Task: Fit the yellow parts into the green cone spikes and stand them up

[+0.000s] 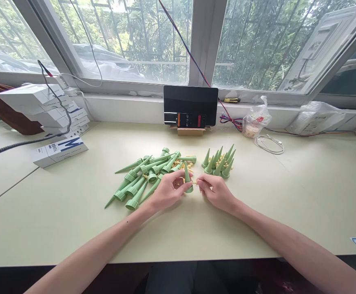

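My left hand [171, 188] is closed around a green plastic spike [187, 173], its tip pointing up. Close to the spike's right side, my right hand [217, 191] pinches a small yellow piece [195, 183]. Whether that piece touches the spike is hard to make out. Beside and behind my left hand lies a loose heap of green spikes [136, 188] with ribbed caps. Small yellow pieces [184, 166] are scattered at the heap's right end. Beyond my right hand, several green spikes [219, 163] stand upright in a cluster, with yellow bits among them.
A phone [191, 120] showing a timer leans on a dark tablet [190, 98] at the back. White boxes [60, 150] are stacked at left, near a dark cable. A plastic bag [256, 118], a coiled white cable [268, 145] and a wrapped package [317, 118] lie back right.
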The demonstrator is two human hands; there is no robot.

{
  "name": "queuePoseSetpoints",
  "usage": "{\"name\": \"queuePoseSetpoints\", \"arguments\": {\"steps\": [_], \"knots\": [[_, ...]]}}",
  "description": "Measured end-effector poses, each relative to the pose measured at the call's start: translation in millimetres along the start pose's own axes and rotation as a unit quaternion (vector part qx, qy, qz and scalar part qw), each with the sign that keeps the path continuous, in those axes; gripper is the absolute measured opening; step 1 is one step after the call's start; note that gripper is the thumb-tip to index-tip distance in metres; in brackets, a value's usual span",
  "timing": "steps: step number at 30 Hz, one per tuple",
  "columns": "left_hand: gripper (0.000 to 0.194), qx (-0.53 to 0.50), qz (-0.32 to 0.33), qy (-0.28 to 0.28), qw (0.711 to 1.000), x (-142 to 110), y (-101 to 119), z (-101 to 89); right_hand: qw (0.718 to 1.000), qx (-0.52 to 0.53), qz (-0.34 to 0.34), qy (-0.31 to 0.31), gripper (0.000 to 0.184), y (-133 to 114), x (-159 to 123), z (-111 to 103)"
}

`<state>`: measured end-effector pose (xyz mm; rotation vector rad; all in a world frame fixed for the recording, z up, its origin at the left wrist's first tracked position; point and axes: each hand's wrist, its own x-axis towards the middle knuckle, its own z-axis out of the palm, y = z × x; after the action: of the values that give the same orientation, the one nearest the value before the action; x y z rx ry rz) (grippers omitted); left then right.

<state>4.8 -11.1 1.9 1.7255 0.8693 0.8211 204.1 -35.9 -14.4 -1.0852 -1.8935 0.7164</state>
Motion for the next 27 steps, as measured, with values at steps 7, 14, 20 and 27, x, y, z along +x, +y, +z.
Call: {"name": "queuePoseSetpoints", "arguments": {"steps": [7,14,20,27], "knots": [[0.033,0.002,-0.008,-0.008,1.0,-0.4,-0.2,0.0,1.0,-0.017,-0.008,-0.002,0.032,1.6,-0.9,0.0],[0.035,-0.025,-0.012,-0.007,1.0,0.6,-1.8,0.8,1.0,-0.014,-0.007,-0.002,0.033,2.7,-1.8,1.0],[0.036,-0.057,-0.026,-0.002,0.998,2.4,1.3,0.5,1.0,0.002,0.002,0.01,0.021,0.7,-1.0,1.6],[0.038,-0.071,-0.047,-0.014,0.996,2.6,1.4,-1.3,1.0,0.002,-0.009,0.014,0.016,0.3,-0.2,2.0]]}}
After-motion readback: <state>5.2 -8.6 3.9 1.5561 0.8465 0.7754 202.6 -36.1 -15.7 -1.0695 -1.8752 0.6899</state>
